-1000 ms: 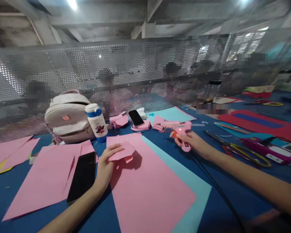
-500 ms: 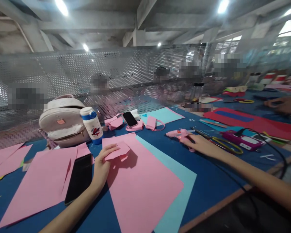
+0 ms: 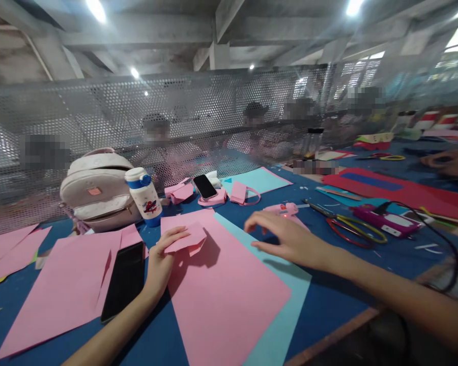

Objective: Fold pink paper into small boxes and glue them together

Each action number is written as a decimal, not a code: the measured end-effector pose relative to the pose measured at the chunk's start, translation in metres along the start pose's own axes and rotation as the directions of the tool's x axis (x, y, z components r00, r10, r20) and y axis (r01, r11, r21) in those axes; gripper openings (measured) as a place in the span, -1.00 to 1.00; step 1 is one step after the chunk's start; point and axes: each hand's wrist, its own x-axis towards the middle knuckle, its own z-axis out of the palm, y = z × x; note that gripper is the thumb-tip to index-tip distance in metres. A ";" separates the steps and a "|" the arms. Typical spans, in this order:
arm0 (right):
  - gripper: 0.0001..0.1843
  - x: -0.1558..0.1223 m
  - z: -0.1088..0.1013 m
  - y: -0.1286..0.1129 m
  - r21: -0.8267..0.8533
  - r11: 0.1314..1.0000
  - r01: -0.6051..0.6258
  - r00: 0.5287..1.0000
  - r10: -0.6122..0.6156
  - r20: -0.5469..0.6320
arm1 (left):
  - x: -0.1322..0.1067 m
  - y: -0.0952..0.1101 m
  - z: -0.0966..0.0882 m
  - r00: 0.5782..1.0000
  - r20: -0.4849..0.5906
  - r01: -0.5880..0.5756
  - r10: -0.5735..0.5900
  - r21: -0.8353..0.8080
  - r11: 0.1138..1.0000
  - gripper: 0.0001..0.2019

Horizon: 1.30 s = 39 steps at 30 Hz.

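Note:
My left hand grips a small folded pink paper piece, thumb and fingers closed on its left side, above a large pink sheet. Under that sheet a light blue sheet shows along the right. My right hand hovers over the blue sheet with fingers curved and apart, holding nothing. Just behind it a pink hot glue gun lies on the table, partly hidden by the hand. Scissors with red and yellow handles rest farther right.
On the left are a phone, another pink sheet, a white backpack and a bottle. Small pink paper bags and another phone sit behind. A purple device with a black cable lies right.
My right hand has let go of the glue gun and moved left and toward me, leaving it on the table. My left hand has stayed in place with the folded paper.

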 end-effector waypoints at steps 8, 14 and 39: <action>-0.76 0.075 0.062 0.004 0.321 0.919 0.227 0.972 -0.192 -0.139 | -0.005 0.010 0.005 1.000 -0.016 0.003 -0.003 -0.034 0.999 -0.75; -0.97 0.077 0.067 -0.010 0.515 0.826 0.230 0.963 -0.118 -0.242 | -0.013 0.018 0.015 0.996 0.033 0.083 -0.079 -0.150 0.985 -0.75; -0.92 0.069 0.052 -0.018 0.509 0.822 0.254 0.949 -0.111 -0.294 | -0.010 0.070 0.003 0.990 -0.102 -0.099 0.099 0.007 0.995 -0.95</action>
